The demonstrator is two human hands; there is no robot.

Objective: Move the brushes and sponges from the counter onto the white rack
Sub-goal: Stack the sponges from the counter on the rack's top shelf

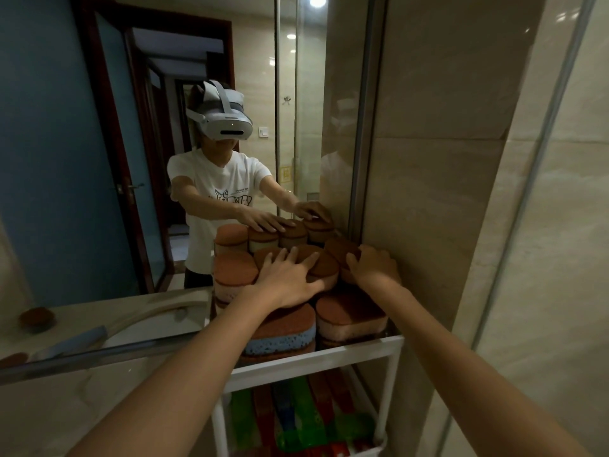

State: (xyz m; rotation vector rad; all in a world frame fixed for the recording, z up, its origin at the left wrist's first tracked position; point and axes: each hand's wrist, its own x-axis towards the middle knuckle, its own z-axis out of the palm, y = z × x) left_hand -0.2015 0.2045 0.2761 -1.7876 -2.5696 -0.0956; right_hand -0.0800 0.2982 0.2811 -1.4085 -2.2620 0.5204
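The white rack (pixel 316 358) stands against the tiled wall beside the mirror. Its top shelf is piled with several brown-topped sponges (pixel 351 316), and one blue sponge (pixel 280 342) lies low at the front. My left hand (pixel 290 278) lies flat on top of the pile, fingers spread. At the back right, my right hand (pixel 372 268) curls its fingers over a tilted brown sponge (pixel 341 249) next to the wall. Coloured brushes (pixel 296 413), green, red and blue, lie on the rack's lower shelf.
At the left, a brown sponge (pixel 36 318) and a blue-handled brush (pixel 75 341) show by the counter (pixel 82 400); I cannot tell whether they are mirror reflections. The mirror reflects a person in a headset. A glass panel frame (pixel 514 225) runs along the right.
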